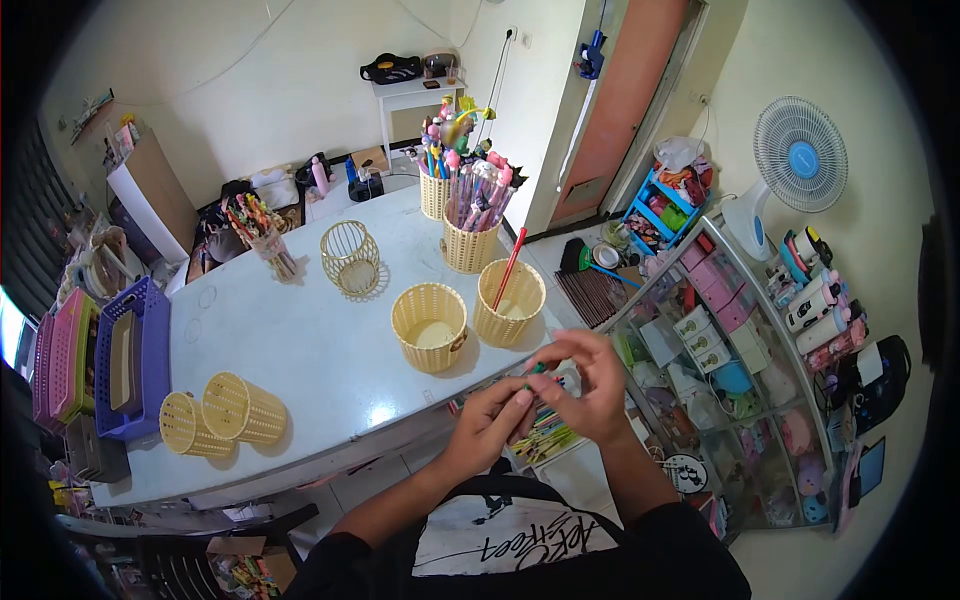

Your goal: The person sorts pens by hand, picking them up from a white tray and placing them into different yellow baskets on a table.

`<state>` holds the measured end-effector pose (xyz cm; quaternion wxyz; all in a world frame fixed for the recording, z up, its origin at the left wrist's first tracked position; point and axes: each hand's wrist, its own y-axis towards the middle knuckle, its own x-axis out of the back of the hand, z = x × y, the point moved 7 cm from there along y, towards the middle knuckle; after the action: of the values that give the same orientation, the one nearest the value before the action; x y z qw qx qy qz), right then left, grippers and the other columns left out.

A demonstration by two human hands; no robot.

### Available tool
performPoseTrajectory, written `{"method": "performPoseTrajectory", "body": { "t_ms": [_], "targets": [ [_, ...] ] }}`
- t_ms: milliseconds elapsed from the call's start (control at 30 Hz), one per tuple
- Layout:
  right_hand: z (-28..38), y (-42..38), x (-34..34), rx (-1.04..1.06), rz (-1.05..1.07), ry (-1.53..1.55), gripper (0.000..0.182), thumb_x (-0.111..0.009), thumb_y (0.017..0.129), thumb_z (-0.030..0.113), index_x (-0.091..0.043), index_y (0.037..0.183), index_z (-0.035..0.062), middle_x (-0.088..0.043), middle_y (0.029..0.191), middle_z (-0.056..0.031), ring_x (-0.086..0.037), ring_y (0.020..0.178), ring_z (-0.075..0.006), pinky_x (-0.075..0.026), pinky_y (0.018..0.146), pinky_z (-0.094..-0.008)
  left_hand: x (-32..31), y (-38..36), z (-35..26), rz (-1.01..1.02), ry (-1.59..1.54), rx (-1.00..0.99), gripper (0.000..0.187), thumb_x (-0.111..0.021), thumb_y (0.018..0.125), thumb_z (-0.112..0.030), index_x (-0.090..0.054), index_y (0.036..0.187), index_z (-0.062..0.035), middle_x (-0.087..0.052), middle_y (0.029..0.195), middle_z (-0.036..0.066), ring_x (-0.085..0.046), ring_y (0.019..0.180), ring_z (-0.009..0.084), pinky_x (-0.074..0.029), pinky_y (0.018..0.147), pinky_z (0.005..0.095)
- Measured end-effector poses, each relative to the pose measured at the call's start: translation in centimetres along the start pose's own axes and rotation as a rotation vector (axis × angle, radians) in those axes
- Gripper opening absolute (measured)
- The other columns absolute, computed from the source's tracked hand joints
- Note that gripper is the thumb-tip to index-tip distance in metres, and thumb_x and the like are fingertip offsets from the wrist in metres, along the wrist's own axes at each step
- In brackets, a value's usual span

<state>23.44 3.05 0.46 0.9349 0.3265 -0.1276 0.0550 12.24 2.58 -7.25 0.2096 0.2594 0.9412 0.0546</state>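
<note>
Over by the white table [300,340], a woven basket on top, near its edge, holds a red pencil [511,262]. Just off that edge, the left hand [488,420] seems to pinch a small green thing [538,369]; the right hand [588,392] curves round, its grip unclear. Working it over calls for steady fingertips.

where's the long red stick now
In the head view, the long red stick leans inside the cream basket right of centre, with a second cream basket to its left and the packed pen basket just behind.
</note>
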Motion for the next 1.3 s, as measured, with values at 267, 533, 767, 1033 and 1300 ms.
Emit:
{"method": "performPoseTrajectory", "body": {
  "t_ms": [267, 533, 767, 1033, 1300],
  "targets": [
    [-1.0, 1.7, 0.6, -0.020, -0.030, 0.030, 0.022, -0.070, 0.084, 0.000, -0.062, 0.104, -0.0014, -0.068, 0.093, -0.0102, -0.065, 0.084, -0.0153, -0.051, 0.076, -0.0283, 0.9, 2.2, -0.9, -0.034, -0.074, -0.042, 0.032, -0.044, 0.104, -0.020, -0.053, 0.126, 0.0013, -0.051, 0.068, -0.001, -0.043, 0.058, 0.0038, -0.033, 0.052, 0.0195],
    [-0.8, 5.1, 8.5, 0.046, -0.591, 0.117, 0.022, -0.067, 0.085, -0.001, -0.058, 0.106, -0.0013, -0.067, 0.097, -0.0113, -0.064, 0.087, -0.0158, -0.051, 0.079, -0.0274, 1.5, 2.0, -0.4, -0.039, -0.126, 0.033, 0.038, -0.036, 0.105, -0.024, -0.048, 0.132, 0.0000, -0.061, 0.099, 0.012, -0.059, 0.088, 0.0152, -0.045, 0.080, 0.0277],
    [-4.8, 9.6, 5.4, 0.137, -0.235, -0.313, 0.025, -0.070, 0.085, 0.008, -0.063, 0.108, 0.0016, -0.068, 0.098, -0.0095, -0.064, 0.085, -0.0148, -0.049, 0.075, -0.0280, 0.4, 0.3, 1.6, 0.150, 0.095, 0.045, 0.034, -0.038, 0.104, -0.020, -0.051, 0.126, 0.0024, -0.061, 0.102, 0.011, -0.058, 0.092, 0.0154, -0.047, 0.086, 0.0309],
    [-7.1, 10.4, 3.8, 0.042, -0.129, -0.319, 0.031, -0.071, 0.084, 0.012, -0.065, 0.113, 0.0051, -0.068, 0.102, -0.0078, -0.062, 0.093, -0.0141, -0.047, 0.074, -0.0289, 0.6, 0.3, 0.6, 0.107, 0.234, -0.009, 0.025, -0.049, 0.100, -0.013, -0.057, 0.119, 0.0019, -0.064, 0.096, 0.010, -0.061, 0.087, 0.0150, -0.050, 0.081, 0.0305],
    [-7.7, 11.8, 3.0, -0.103, 0.080, -0.329, 0.032, -0.069, 0.087, 0.019, -0.063, 0.114, 0.0045, -0.069, 0.100, -0.0060, -0.061, 0.093, -0.0133, -0.045, 0.080, -0.0284, -0.3, 0.6, -2.2, 0.126, 0.413, -0.148, 0.022, -0.057, 0.096, -0.009, -0.060, 0.114, 0.0027, -0.066, 0.096, 0.014, -0.066, 0.086, 0.0190, -0.051, 0.078, 0.0317]
  ]
}}
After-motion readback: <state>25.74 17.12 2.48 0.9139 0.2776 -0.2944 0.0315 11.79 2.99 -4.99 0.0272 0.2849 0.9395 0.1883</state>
